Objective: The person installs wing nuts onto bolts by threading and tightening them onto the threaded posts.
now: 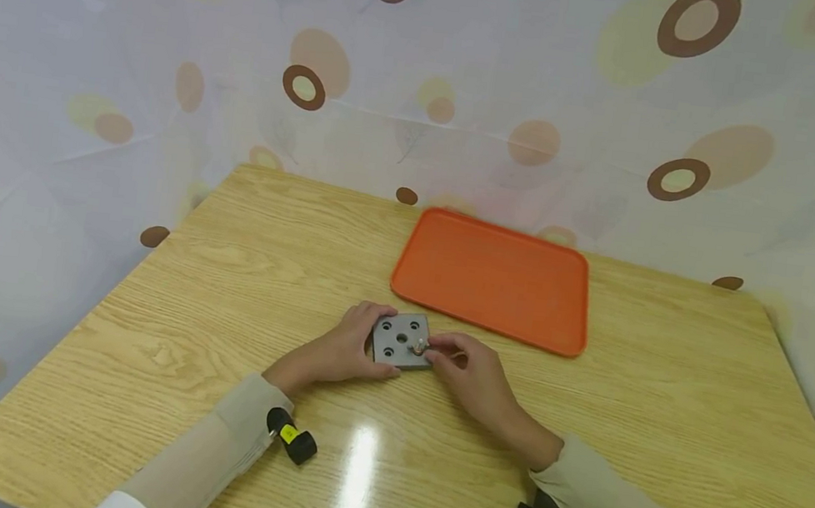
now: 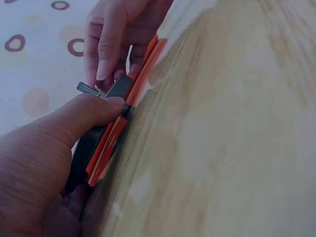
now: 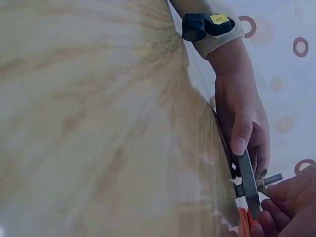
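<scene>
My left hand (image 1: 347, 348) grips a grey metal plate (image 1: 390, 359) by its edges, thumb along the near side and fingers at the far side. The plate has several round holes. A bolt (image 3: 274, 178) goes through one hole near its right side, its head (image 3: 239, 190) below the plate and its threaded end sticking out above. On the thread sits a wing nut (image 3: 262, 183), close over the plate's face. My right hand (image 1: 475, 376) pinches at the wing nut with thumb and forefinger. In the left wrist view, the right fingertips (image 2: 102, 70) partly cover the nut.
An orange tray (image 1: 495, 277) lies on the wooden table (image 1: 223, 283) just beyond the plate, toward the back edge. A patterned curtain (image 1: 489, 70) hangs behind the table. Black cameras (image 1: 292, 438) are strapped to both wrists.
</scene>
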A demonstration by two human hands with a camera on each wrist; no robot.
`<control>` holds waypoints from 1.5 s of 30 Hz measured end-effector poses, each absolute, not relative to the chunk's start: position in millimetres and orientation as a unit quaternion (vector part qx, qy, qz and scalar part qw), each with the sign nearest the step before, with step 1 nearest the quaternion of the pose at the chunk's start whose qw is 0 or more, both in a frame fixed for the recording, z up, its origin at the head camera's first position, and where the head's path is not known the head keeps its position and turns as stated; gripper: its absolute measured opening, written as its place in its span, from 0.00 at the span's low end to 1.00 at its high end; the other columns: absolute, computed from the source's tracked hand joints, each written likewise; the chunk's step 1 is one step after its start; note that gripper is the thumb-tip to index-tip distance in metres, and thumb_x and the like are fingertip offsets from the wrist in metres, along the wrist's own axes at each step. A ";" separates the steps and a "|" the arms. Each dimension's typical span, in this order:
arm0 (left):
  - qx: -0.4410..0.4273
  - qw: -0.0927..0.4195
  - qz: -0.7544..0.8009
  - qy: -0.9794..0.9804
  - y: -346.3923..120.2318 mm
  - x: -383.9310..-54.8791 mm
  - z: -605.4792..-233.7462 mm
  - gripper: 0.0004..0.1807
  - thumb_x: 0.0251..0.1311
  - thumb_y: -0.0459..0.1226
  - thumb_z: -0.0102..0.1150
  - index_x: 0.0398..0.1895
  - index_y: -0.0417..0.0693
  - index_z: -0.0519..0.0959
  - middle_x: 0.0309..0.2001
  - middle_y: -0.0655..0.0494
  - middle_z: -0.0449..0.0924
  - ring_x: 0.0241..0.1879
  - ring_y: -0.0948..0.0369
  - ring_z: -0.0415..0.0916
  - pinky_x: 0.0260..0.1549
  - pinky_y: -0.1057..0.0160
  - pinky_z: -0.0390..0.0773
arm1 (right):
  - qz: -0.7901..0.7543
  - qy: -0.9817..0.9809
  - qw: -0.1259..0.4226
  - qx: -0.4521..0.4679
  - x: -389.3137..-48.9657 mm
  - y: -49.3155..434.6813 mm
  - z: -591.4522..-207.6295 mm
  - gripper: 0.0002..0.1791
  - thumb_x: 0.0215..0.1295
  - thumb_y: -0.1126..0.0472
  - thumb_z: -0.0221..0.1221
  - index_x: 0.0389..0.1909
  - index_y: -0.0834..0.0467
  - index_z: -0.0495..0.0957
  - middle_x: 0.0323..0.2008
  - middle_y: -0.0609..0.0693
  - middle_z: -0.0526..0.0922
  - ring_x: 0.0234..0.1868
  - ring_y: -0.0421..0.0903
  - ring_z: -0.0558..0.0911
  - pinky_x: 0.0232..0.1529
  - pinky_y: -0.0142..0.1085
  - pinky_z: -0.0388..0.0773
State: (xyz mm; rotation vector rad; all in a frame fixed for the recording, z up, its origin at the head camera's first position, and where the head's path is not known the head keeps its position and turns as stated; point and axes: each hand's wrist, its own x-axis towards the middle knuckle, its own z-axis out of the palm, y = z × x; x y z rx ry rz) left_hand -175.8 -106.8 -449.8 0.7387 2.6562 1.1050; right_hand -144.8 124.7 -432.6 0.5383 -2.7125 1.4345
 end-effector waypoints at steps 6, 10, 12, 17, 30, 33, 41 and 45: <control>0.246 0.088 0.370 0.891 -106.3 -175.5 -450.2 0.48 0.45 0.57 0.67 0.67 0.51 0.57 0.58 0.54 0.59 0.49 0.60 0.58 0.48 0.58 0.63 | 0.472 -0.863 0.017 0.178 -144.6 126.8 -433.9 0.07 0.61 0.61 0.61 0.40 0.54 0.81 0.37 0.43 0.82 0.38 0.39 0.78 0.39 0.35 0.75; 0.247 0.087 0.370 0.891 -106.4 -175.4 -450.0 0.48 0.44 0.57 0.67 0.67 0.52 0.57 0.58 0.55 0.60 0.49 0.60 0.58 0.47 0.58 0.64 | 0.475 -0.861 0.012 0.181 -144.9 126.3 -434.2 0.05 0.62 0.60 0.60 0.38 0.54 0.82 0.35 0.42 0.82 0.37 0.38 0.78 0.38 0.34 0.75; 0.246 0.087 0.371 0.891 -106.6 -175.0 -449.5 0.48 0.44 0.57 0.67 0.67 0.52 0.57 0.58 0.55 0.60 0.49 0.60 0.58 0.47 0.59 0.64 | 0.474 -0.861 0.011 0.183 -144.9 126.2 -434.3 0.05 0.62 0.60 0.60 0.38 0.53 0.82 0.35 0.42 0.82 0.36 0.38 0.78 0.37 0.34 0.75; 0.245 0.086 0.372 0.891 -106.6 -174.3 -448.5 0.48 0.44 0.57 0.67 0.67 0.52 0.57 0.58 0.54 0.60 0.49 0.59 0.58 0.47 0.58 0.63 | 0.472 -0.862 0.012 0.187 -145.0 125.5 -433.9 0.05 0.61 0.59 0.61 0.37 0.53 0.82 0.34 0.41 0.82 0.35 0.38 0.78 0.37 0.34 0.75; 0.244 0.084 0.372 0.892 -106.1 -174.8 -449.7 0.48 0.44 0.56 0.68 0.67 0.51 0.57 0.57 0.54 0.60 0.48 0.59 0.59 0.46 0.58 0.64 | 0.475 -0.861 0.002 0.183 -145.8 122.4 -435.6 0.09 0.58 0.59 0.63 0.40 0.54 0.81 0.35 0.43 0.81 0.36 0.39 0.78 0.38 0.34 0.75; 0.246 0.081 0.374 0.890 -106.1 -174.9 -450.0 0.48 0.44 0.56 0.68 0.66 0.50 0.57 0.57 0.53 0.60 0.49 0.58 0.59 0.47 0.57 0.64 | 0.474 -0.861 0.002 0.184 -145.9 121.9 -436.7 0.12 0.58 0.59 0.63 0.42 0.56 0.80 0.37 0.44 0.81 0.37 0.39 0.78 0.38 0.34 0.75; 0.247 0.079 0.373 0.891 -105.8 -175.0 -449.9 0.47 0.44 0.55 0.68 0.66 0.50 0.58 0.58 0.53 0.60 0.50 0.58 0.59 0.48 0.57 0.64 | 0.469 -0.864 0.008 0.184 -146.1 118.5 -436.6 0.18 0.57 0.58 0.65 0.49 0.57 0.78 0.42 0.46 0.79 0.39 0.41 0.78 0.40 0.33 0.75; 0.247 0.080 0.369 0.892 -105.8 -175.7 -450.5 0.47 0.44 0.56 0.68 0.66 0.50 0.58 0.58 0.53 0.60 0.50 0.58 0.59 0.48 0.57 0.64 | 0.475 -0.860 0.008 0.187 -147.0 116.5 -436.3 0.20 0.56 0.58 0.65 0.50 0.59 0.77 0.43 0.47 0.79 0.40 0.43 0.78 0.40 0.33 0.75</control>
